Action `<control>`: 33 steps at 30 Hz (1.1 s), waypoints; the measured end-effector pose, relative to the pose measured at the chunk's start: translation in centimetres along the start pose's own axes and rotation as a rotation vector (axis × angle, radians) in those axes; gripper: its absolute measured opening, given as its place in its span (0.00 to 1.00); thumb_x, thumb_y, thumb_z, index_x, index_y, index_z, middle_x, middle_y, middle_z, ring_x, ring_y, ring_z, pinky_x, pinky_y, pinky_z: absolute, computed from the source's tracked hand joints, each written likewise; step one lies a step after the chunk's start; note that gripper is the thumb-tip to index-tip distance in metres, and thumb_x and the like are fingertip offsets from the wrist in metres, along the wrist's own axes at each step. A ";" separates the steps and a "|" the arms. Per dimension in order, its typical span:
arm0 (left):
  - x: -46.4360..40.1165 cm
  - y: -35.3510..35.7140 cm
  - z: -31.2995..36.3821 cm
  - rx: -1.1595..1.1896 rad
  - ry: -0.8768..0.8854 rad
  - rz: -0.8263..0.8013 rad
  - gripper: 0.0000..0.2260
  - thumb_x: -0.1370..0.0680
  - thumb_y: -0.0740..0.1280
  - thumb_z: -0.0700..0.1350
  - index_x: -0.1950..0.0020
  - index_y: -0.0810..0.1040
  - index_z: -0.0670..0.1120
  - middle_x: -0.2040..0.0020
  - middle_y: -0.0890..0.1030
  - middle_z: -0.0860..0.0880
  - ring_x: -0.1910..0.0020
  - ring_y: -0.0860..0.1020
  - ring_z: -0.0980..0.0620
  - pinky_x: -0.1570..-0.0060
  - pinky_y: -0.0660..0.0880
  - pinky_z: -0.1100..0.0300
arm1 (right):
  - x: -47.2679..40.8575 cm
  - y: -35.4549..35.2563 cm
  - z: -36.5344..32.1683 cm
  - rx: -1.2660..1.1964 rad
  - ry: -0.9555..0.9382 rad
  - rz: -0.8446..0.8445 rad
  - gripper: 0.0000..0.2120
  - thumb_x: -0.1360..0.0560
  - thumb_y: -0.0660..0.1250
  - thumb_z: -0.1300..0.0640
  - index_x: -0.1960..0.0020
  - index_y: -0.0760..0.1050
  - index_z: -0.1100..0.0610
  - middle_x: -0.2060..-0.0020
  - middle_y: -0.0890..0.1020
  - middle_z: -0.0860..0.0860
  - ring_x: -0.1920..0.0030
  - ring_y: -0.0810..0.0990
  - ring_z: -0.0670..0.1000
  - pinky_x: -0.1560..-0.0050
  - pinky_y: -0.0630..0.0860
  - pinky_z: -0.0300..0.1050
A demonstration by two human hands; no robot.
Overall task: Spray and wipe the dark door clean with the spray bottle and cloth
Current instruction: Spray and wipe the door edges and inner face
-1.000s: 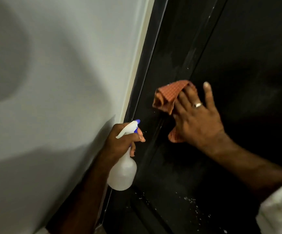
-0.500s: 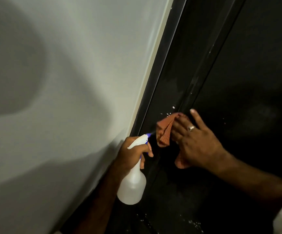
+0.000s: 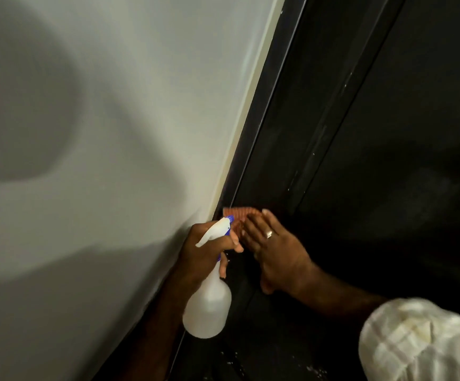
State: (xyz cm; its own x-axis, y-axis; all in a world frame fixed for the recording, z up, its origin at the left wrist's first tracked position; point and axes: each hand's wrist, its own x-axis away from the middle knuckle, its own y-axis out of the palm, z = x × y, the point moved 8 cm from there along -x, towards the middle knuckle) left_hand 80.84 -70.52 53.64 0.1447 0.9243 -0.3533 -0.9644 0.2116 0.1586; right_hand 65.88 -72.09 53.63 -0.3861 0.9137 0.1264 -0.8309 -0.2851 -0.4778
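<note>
Both hands low: right hand (image 3: 278, 251) flat on cloth (image 3: 237, 214)

Cloth (image 3: 239, 215) between fingers (image 3: 253, 229) and door (image 3: 388, 160)

Pale wall (image 3: 113, 160), shadowed, left

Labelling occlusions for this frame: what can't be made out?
- Head view: orange checked cloth mostly hidden under right hand.
- White plastic spray bottle: trigger covered by left hand.
- Dark door: cut off by the frame edges.
</note>
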 end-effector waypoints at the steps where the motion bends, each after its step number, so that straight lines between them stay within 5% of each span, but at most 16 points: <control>1: 0.3 -0.4 -0.3 -0.008 -0.017 0.044 0.04 0.32 0.70 0.45 0.64 0.83 0.47 0.69 0.80 0.46 0.74 0.77 0.51 0.69 0.77 0.59 | 0.6 0.8 -1.4 -0.007 -0.039 -0.040 0.59 0.27 0.66 0.25 0.15 0.38 0.56 0.16 0.38 0.60 0.16 0.35 0.64 0.25 0.21 0.69; 4: 0.7 -1.8 -1.3 -0.002 -0.068 0.110 0.15 0.37 0.73 0.54 0.57 0.82 0.45 0.65 0.81 0.47 0.69 0.78 0.53 0.69 0.77 0.67 | 2.4 -0.5 -0.3 0.025 -0.042 0.010 0.46 0.19 0.57 0.29 0.14 0.47 0.57 0.14 0.48 0.59 0.15 0.38 0.63 0.31 0.17 0.70; 7: -0.1 -1.5 -1.0 -0.060 -0.014 0.021 0.12 0.29 0.70 0.47 0.55 0.85 0.38 0.61 0.86 0.46 0.75 0.78 0.51 0.72 0.78 0.59 | 3.9 -4.1 7.3 0.084 0.137 0.163 0.50 0.24 0.55 0.24 0.15 0.58 0.58 0.15 0.56 0.60 0.15 0.45 0.65 0.23 0.29 0.74; 9: -0.7 -1.6 -0.9 -0.053 -0.028 0.021 0.10 0.27 0.69 0.44 0.56 0.85 0.37 0.62 0.86 0.44 0.77 0.77 0.49 0.73 0.78 0.58 | 4.8 -7.7 13.5 0.057 0.306 0.336 0.43 0.21 0.54 0.30 0.16 0.62 0.58 0.17 0.61 0.61 0.15 0.51 0.65 0.20 0.37 0.73; 14: -1.2 -1.2 -1.5 -0.047 -0.034 0.024 0.05 0.22 0.71 0.42 0.56 0.84 0.42 0.60 0.86 0.41 0.78 0.77 0.50 0.74 0.79 0.57 | 4.9 -10.6 20.2 0.121 0.594 0.383 0.35 0.15 0.41 0.43 0.14 0.51 0.62 0.16 0.53 0.66 0.16 0.48 0.68 0.17 0.43 0.69; 18: -0.8 -1.1 -1.6 -0.004 -0.025 0.032 0.08 0.25 0.70 0.46 0.56 0.83 0.41 0.63 0.86 0.45 0.78 0.76 0.52 0.73 0.79 0.58 | 4.8 -6.6 11.9 0.093 0.520 0.253 0.40 0.15 0.46 0.40 0.16 0.48 0.70 0.21 0.45 0.78 0.20 0.45 0.79 0.19 0.46 0.73; 22: -0.6 -1.3 -2.2 0.011 -0.066 0.036 0.18 0.34 0.72 0.55 0.56 0.84 0.40 0.63 0.86 0.43 0.78 0.76 0.50 0.72 0.79 0.56 | 4.6 -1.5 3.3 -0.057 0.252 0.099 0.45 0.17 0.56 0.35 0.19 0.50 0.71 0.20 0.47 0.77 0.20 0.45 0.79 0.20 0.40 0.75; 24: -0.8 -1.2 -2.5 -0.004 -0.079 0.017 0.14 0.31 0.72 0.52 0.56 0.84 0.40 0.60 0.87 0.42 0.78 0.76 0.50 0.72 0.79 0.56 | 5.2 -0.1 0.9 -0.065 0.106 0.026 0.43 0.16 0.56 0.36 0.18 0.53 0.70 0.19 0.50 0.73 0.18 0.45 0.75 0.19 0.38 0.73; 26: -0.7 -1.0 -2.4 -0.002 -0.091 0.018 0.11 0.30 0.71 0.48 0.56 0.84 0.41 0.60 0.87 0.43 0.78 0.76 0.51 0.73 0.79 0.56 | 5.9 -0.3 1.2 -0.065 0.018 0.027 0.38 0.16 0.55 0.37 0.19 0.63 0.66 0.18 0.58 0.67 0.17 0.49 0.71 0.18 0.36 0.71; 29: -0.5 -0.3 -1.5 0.031 -0.061 0.041 0.13 0.32 0.72 0.49 0.57 0.84 0.39 0.57 0.86 0.38 0.77 0.76 0.50 0.73 0.77 0.56 | 6.5 -3.4 6.7 -0.089 0.078 0.194 0.33 0.21 0.57 0.35 0.33 0.83 0.59 0.32 0.79 0.59 0.23 0.68 0.65 0.17 0.44 0.70; 33: -1.0 0.6 -1.3 0.042 -0.053 0.033 0.10 0.29 0.70 0.45 0.56 0.84 0.39 0.57 0.86 0.39 0.76 0.76 0.47 0.72 0.78 0.55 | 7.4 -7.7 14.0 -0.099 0.347 0.407 0.31 0.23 0.62 0.35 0.35 0.82 0.60 0.34 0.80 0.59 0.25 0.71 0.65 0.18 0.52 0.68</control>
State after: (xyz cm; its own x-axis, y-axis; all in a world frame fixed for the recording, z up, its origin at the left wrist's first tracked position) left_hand 79.83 -71.72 52.83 0.1254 0.9463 -0.2979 -0.9589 0.1927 0.2085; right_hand 63.88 -67.19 70.40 -0.4996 0.7820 -0.3726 -0.5936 -0.6223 -0.5103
